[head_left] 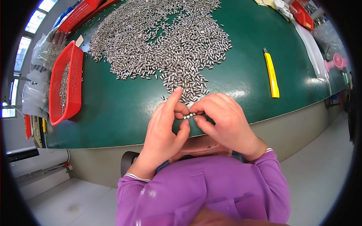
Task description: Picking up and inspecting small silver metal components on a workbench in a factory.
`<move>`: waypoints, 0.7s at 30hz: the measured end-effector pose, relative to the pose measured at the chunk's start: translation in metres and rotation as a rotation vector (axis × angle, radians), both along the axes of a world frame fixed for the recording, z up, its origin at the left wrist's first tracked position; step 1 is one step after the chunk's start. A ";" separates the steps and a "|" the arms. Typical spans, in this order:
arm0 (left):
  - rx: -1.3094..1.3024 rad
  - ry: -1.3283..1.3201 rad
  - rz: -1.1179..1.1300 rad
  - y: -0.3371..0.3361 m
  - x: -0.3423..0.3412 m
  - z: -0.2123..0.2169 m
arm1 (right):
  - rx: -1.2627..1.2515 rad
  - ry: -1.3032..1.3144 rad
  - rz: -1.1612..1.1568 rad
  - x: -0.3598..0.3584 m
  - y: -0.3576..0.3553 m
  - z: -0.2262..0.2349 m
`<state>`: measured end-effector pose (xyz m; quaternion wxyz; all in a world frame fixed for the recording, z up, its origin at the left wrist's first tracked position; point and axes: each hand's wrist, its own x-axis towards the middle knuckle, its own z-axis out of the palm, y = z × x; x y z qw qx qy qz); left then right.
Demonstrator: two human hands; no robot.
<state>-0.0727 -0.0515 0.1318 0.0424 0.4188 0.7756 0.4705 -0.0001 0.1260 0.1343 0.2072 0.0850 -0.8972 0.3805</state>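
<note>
Near the table's front edge, a short row of small shiny metal pins (188, 116) sits side by side between my fingertips. My left hand (163, 128) closes on the row's left end with thumb and bent fingers, its index finger pointing up and away. At the other end, my right hand (226, 118) pinches the row between thumb and index finger. Just beyond both hands, the narrow tip of a large pile of the same bullet-shaped metal pins (184, 81) spreads out toward the far side. Under my hands, below the table edge, is a pink perforated basket (198, 147).
A red perforated basket (77, 84) holding metal pins stands on the left of the green table (241, 83). A yellow utility knife (271, 73) lies to the right. Plastic bags (36, 94) of pins are beyond the left edge. A pink round object (336, 61) is far right.
</note>
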 end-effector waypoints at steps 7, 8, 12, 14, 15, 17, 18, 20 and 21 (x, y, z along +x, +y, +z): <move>0.012 -0.026 0.014 0.000 0.001 -0.001 | -0.072 -0.048 -0.063 0.004 -0.001 0.004; 0.022 -0.030 -0.004 -0.001 0.001 -0.002 | -0.055 -0.062 -0.039 0.005 0.000 0.003; 0.022 -0.053 -0.144 -0.006 -0.003 0.000 | -0.071 -0.078 0.019 0.007 0.008 0.007; 0.007 -0.076 -0.221 -0.012 -0.008 0.001 | -0.028 -0.106 0.206 0.011 0.019 0.009; -0.015 -0.033 -0.331 -0.013 -0.012 0.006 | -0.027 -0.106 0.205 0.012 0.023 0.010; -0.027 -0.016 -0.445 -0.012 -0.014 0.012 | -0.043 -0.127 0.331 0.014 0.027 0.011; -0.028 -0.015 -0.444 -0.013 -0.012 0.013 | -0.044 -0.126 0.331 0.014 0.027 0.011; 0.027 -0.297 -0.336 -0.015 -0.006 0.010 | -0.075 -0.062 0.195 0.013 0.023 0.009; 0.072 -0.307 -0.269 -0.015 -0.003 0.006 | -0.037 -0.048 0.090 0.013 0.021 0.008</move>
